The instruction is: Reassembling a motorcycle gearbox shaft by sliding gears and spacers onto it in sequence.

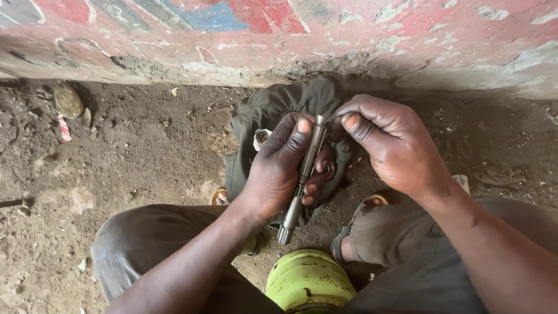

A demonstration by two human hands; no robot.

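My left hand is wrapped around a grey metal shaft, held upright and slightly tilted, with its splined lower end sticking out below my palm. My right hand pinches the shaft's top end between thumb and fingertips. A small ring-shaped metal part shows behind my left fingers. Both hands are greasy and hover over a dark green cloth lying on the dirt.
A yellow-green rounded metal cylinder stands between my knees. A painted, peeling wall runs along the top. On the dirt ground lie a stone, a striped scrap and a small round part on the cloth. My sandalled feet rest below.
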